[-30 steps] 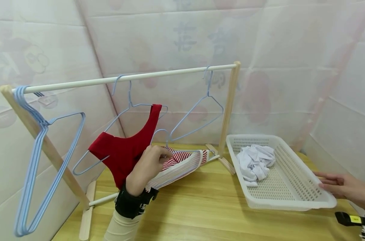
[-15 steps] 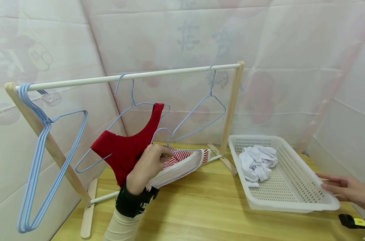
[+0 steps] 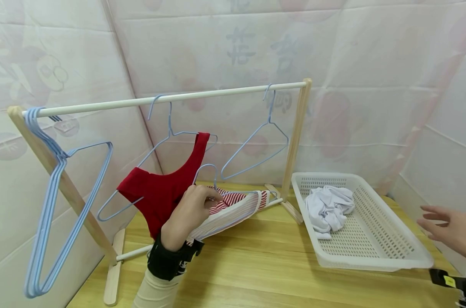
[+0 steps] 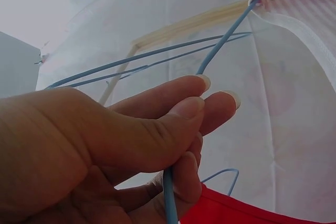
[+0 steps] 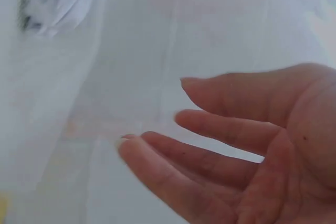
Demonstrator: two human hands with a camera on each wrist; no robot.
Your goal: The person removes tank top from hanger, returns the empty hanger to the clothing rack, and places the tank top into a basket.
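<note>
My left hand (image 3: 190, 214) grips a light blue wire hanger (image 3: 210, 171) that carries a red-and-white striped garment (image 3: 229, 207), held low in front of the rack. In the left wrist view the thumb and fingers (image 4: 178, 114) pinch the hanger wire (image 4: 220, 45). A red top (image 3: 163, 188) hangs by one strap from another hanger (image 3: 167, 128) on the white rail (image 3: 160, 99). My right hand (image 3: 450, 229) hovers with fingers spread and empty, just right of the white basket (image 3: 371, 252). A crumpled white garment (image 3: 327, 207) lies in the basket.
The wooden-framed rack stands on a wooden table (image 3: 263, 273). A bunch of several blue hangers (image 3: 48, 201) hangs at the rail's left end, and one bare hanger (image 3: 260, 145) near the right post (image 3: 294, 137). White sheeting walls surround the table closely.
My right hand has let go of the basket's near right rim and lifted away, fingers spread. The left hand and the striped garment have barely moved.
</note>
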